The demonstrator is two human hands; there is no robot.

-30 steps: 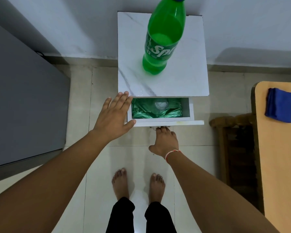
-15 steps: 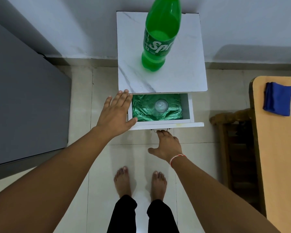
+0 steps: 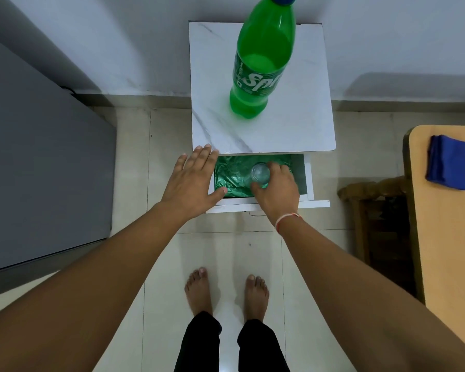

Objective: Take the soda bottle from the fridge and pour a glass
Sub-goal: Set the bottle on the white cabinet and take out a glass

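A green soda bottle (image 3: 261, 65) with a blue cap stands upright on the white marble-look side table (image 3: 293, 130). Below the tabletop the drawer (image 3: 308, 181) is pulled open, lined with green plastic. A clear glass (image 3: 260, 173) stands in it. My right hand (image 3: 277, 189) reaches into the drawer with its fingers and thumb curled around the glass. My left hand (image 3: 192, 183) lies flat and spread against the drawer's left front corner, holding nothing.
A grey fridge (image 3: 38, 162) stands shut at the left. At the right is a wooden table (image 3: 451, 237) with a folded blue cloth (image 3: 450, 165), and a dark wooden chair (image 3: 373, 216) beside it. My bare feet (image 3: 226, 291) stand on the tiled floor.
My right hand let go of the drawer's handle, rose over the front and closed around the glass. The drawer came out further. My left hand stayed at the corner.
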